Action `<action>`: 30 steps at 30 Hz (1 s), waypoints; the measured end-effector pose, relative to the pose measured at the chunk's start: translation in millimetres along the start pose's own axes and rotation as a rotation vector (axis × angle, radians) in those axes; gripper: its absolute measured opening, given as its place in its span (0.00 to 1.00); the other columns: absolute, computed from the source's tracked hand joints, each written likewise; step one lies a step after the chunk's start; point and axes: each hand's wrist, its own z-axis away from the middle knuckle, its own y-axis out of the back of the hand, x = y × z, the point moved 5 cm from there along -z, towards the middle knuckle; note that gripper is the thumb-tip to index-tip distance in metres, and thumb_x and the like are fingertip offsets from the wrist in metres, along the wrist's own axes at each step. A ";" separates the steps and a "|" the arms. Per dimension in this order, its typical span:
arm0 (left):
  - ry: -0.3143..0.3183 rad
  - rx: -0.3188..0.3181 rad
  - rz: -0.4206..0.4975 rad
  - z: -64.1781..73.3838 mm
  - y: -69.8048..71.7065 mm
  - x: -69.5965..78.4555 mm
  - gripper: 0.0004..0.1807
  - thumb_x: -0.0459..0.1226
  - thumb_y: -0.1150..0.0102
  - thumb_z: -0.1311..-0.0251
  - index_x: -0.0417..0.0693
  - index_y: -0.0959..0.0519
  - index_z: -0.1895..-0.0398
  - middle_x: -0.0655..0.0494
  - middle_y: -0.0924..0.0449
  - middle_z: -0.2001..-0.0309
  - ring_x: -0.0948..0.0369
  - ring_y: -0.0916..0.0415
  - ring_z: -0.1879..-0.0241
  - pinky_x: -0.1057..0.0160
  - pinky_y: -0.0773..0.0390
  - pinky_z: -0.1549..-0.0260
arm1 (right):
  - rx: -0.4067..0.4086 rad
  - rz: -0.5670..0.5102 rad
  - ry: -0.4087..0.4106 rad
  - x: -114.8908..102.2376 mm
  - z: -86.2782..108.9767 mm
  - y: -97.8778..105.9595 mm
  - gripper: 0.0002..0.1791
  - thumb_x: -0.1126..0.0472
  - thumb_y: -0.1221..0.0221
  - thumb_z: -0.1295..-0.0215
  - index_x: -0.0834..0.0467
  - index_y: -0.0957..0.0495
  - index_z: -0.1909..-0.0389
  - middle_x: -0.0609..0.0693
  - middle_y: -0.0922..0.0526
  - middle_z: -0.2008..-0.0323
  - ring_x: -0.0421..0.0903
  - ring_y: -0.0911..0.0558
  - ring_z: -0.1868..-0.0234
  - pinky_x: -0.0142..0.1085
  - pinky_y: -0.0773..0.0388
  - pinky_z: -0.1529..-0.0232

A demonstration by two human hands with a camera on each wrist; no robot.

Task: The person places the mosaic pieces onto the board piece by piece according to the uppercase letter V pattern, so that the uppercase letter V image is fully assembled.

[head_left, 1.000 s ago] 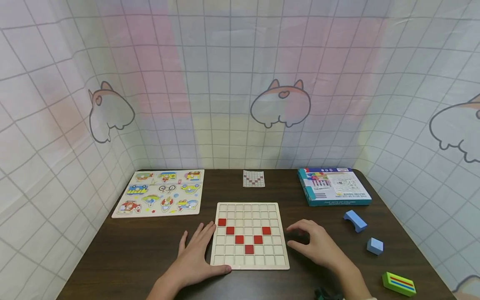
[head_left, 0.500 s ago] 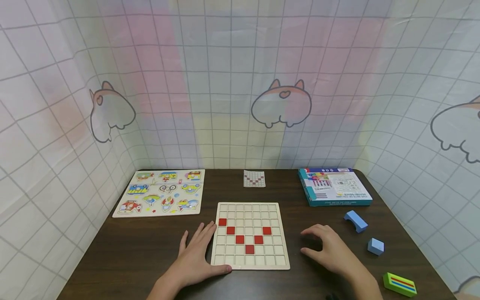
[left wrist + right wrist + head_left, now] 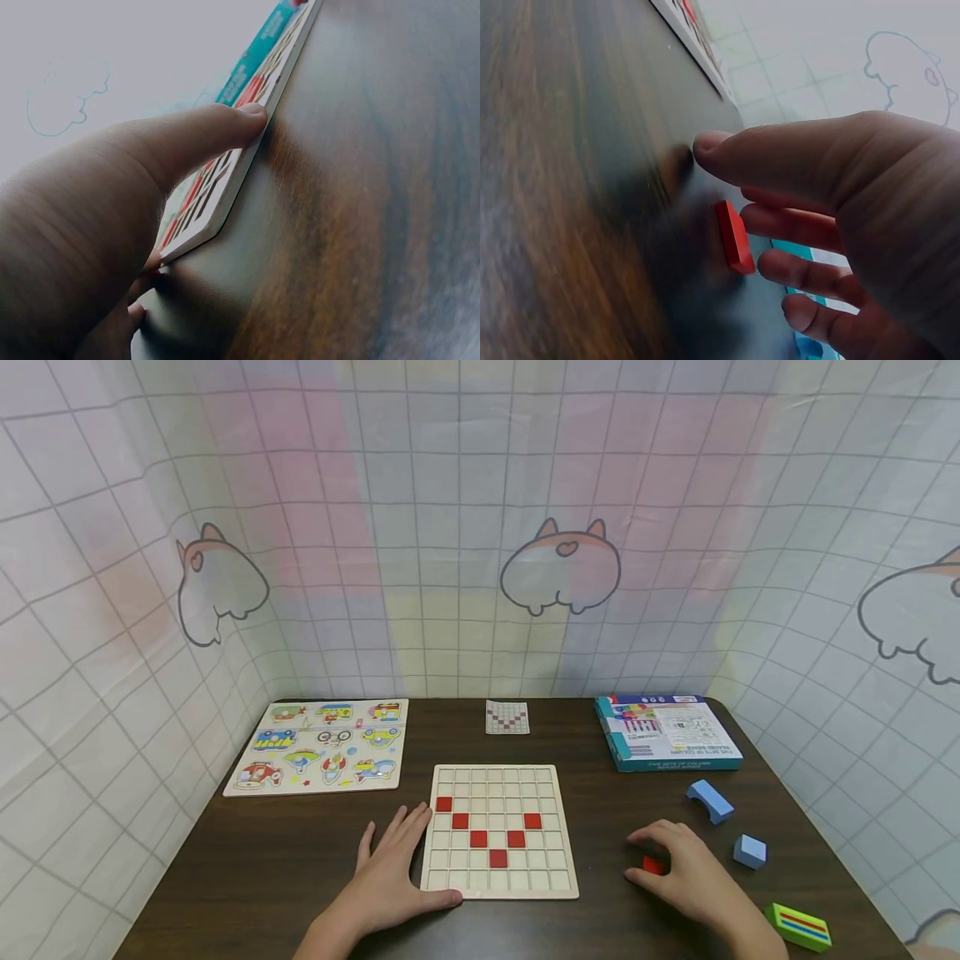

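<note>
A pale wooden grid board (image 3: 551, 877) lies on the dark table, with several red squares (image 3: 498, 858) in its cells forming a V-like pattern. My left hand (image 3: 386, 885) rests spread at the board's near left corner. Its thumb (image 3: 232, 127) touches the front edge and its fingertips meet the left edge. Right of the board, my right hand (image 3: 686, 868) arches over a small red block (image 3: 735, 238) lying on the table. In the right wrist view the thumb stands apart from that block, with the fingers close on its far side; whether they touch it I cannot tell.
A small card (image 3: 507, 717) with a V pattern lies behind the board. A picture puzzle board (image 3: 318, 747) is at back left, a flat box (image 3: 675, 735) at back right. Down the right side are a blue arch (image 3: 710, 802), a blue cube (image 3: 750, 852) and a green block (image 3: 798, 928).
My right hand has moved right and slightly toward me, away from the board's right edge. A red block now shows between its thumb and index finger. The left hand stays in place.
</note>
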 end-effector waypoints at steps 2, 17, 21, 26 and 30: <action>0.002 0.000 0.003 0.3 0.0 -0.5 0.77 0.84 0.28 0.61 0.60 0.41 0.09 0.59 0.44 0.10 0.47 0.55 0.08 0.23 0.66 0.17 | -0.004 0.003 -0.009 2.7 0.8 0.4 0.23 0.44 0.18 0.39 0.45 0.11 0.46 0.42 0.13 0.48 0.49 0.19 0.41 0.59 0.17 0.36; -0.001 0.002 -0.003 0.3 -0.9 -1.9 0.77 0.85 0.29 0.61 0.60 0.41 0.09 0.59 0.44 0.10 0.47 0.55 0.08 0.23 0.66 0.17 | -0.011 0.008 -0.069 14.5 7.4 5.9 0.19 0.44 0.18 0.40 0.45 0.10 0.52 0.40 0.15 0.56 0.40 0.21 0.54 0.39 0.16 0.51; -0.002 0.001 -0.003 0.2 -0.6 -1.2 0.77 0.85 0.29 0.61 0.60 0.42 0.09 0.59 0.44 0.10 0.47 0.55 0.08 0.23 0.66 0.17 | -0.007 0.006 -0.075 15.9 10.0 7.9 0.17 0.46 0.18 0.39 0.46 0.10 0.54 0.41 0.15 0.57 0.39 0.20 0.55 0.36 0.16 0.53; -0.003 0.000 -0.003 -0.3 -0.7 -1.0 0.77 0.85 0.29 0.61 0.61 0.42 0.09 0.59 0.44 0.10 0.47 0.55 0.08 0.23 0.66 0.17 | -0.012 -0.002 -0.092 17.7 11.2 8.6 0.14 0.49 0.19 0.38 0.46 0.10 0.55 0.41 0.15 0.57 0.39 0.19 0.56 0.34 0.16 0.55; -0.003 -0.001 -0.008 -0.7 -1.0 -1.3 0.77 0.85 0.29 0.61 0.61 0.42 0.09 0.59 0.44 0.09 0.47 0.55 0.08 0.23 0.66 0.17 | -0.015 -0.008 -0.094 17.3 10.3 6.9 0.13 0.50 0.19 0.37 0.46 0.10 0.57 0.41 0.16 0.58 0.39 0.20 0.56 0.33 0.17 0.55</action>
